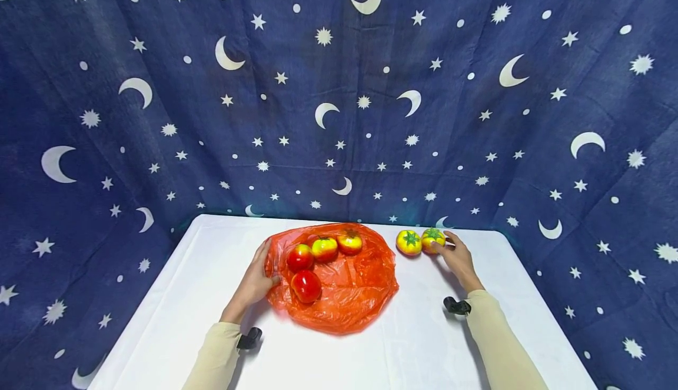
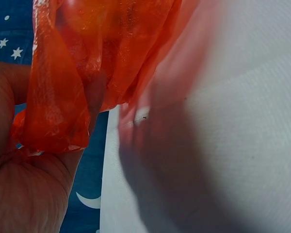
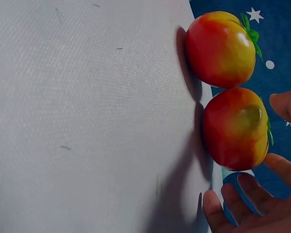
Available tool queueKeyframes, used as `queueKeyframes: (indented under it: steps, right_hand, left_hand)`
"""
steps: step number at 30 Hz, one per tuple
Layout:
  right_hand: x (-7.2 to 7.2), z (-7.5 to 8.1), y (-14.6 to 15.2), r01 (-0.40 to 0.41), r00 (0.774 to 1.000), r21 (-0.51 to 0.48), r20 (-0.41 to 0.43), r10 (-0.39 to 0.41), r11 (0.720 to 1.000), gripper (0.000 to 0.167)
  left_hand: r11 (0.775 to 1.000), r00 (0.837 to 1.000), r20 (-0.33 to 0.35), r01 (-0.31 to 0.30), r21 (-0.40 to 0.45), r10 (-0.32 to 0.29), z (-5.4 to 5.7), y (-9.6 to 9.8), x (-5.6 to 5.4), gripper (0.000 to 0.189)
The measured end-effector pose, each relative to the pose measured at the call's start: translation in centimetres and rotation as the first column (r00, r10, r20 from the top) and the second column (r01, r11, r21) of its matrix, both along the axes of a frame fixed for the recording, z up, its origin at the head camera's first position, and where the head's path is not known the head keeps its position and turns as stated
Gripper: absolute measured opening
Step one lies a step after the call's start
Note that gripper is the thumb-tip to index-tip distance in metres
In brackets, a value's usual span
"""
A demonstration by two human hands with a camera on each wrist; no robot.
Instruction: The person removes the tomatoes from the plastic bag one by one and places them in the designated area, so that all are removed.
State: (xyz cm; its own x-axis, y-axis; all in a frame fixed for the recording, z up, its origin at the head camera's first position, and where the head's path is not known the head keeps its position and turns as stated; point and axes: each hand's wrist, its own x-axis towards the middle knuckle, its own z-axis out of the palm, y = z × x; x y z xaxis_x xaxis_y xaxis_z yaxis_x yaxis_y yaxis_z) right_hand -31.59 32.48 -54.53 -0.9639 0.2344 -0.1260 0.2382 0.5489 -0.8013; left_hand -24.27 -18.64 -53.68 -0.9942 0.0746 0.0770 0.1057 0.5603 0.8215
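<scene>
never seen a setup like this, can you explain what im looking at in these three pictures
There is no machine here, just a person. The wide picture comes from a head camera; the two close ones come from cameras on the wrists. On the white table lie a red bag, four fruits on or in it, and two leafy fruits side by side. The left hand holds the bag's edge. The right hand is at one leafy fruit, but its thumb stands clear, so it seems not held.
</scene>
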Motion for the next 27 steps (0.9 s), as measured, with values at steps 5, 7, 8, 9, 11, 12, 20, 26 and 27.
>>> queueKeyframes:
  steps: [5, 7, 8, 9, 11, 12, 20, 26, 27]
  right_hand:
    - [0.3, 0.4, 0.1, -0.005, 1.0, 0.0, -0.017, 0.005, 1.0, 0.077]
    - [0.4, 0.7, 0.1, -0.002, 0.999, -0.003, -0.04, 0.002, 1.0, 0.076]
    - [0.5, 0.8, 0.0, 0.0, 0.999, -0.006, -0.054, 0.0, 1.0, 0.075]
    - [0.6, 1.0, 0.0, 0.002, 0.998, -0.007, -0.066, -0.002, 1.0, 0.074]
    - [0.7, 1.3, -0.2, 0.007, 0.996, -0.009, -0.094, -0.008, 1.0, 0.073]
    - [0.8, 1.5, -0.3, 0.01, 0.994, -0.006, -0.105, -0.011, 1.0, 0.072]
    - [1.5, 3.4, -1.9, 0.002, 0.975, -0.03, -0.223, -0.009, 1.0, 0.065]
    - [2.6, 5.4, -3.9, -0.041, 0.952, -0.052, -0.307, 0.023, 0.998, 0.061]
    - [2.8, 5.7, -4.2, -0.048, 0.948, -0.051, -0.316, 0.029, 0.998, 0.06]
  left_hand:
    - [1.0, 1.0, -0.016, 0.009, -0.002, -0.009, -0.1, -0.1, -0.3, 0.102]
    - [1.0, 1.0, -0.008, 0.005, -0.001, -0.005, -0.1, -0.1, -0.4, 0.102]
    - [1.0, 1.0, -0.003, 0.005, 0.001, -0.005, -0.1, -0.1, -0.4, 0.102]
    - [1.0, 1.0, 0.003, 0.004, -0.002, -0.004, -0.1, -0.1, -0.5, 0.102]
    - [1.0, 1.0, 0.014, 0.002, -0.003, -0.002, 0.0, 0.0, -0.5, 0.102]
    - [1.0, 1.0, 0.019, 0.0, -0.002, 0.0, 0.0, 0.0, -0.5, 0.102]
    - [1.0, 0.999, 0.049, -0.011, 0.001, 0.011, -0.2, -0.1, -0.4, 0.104]
    - [1.0, 1.0, 0.029, -0.011, -0.006, 0.011, -0.5, -0.2, -0.2, 0.102]
    - [1.0, 1.0, 0.023, -0.01, -0.008, 0.01, -0.6, -0.2, -0.2, 0.101]
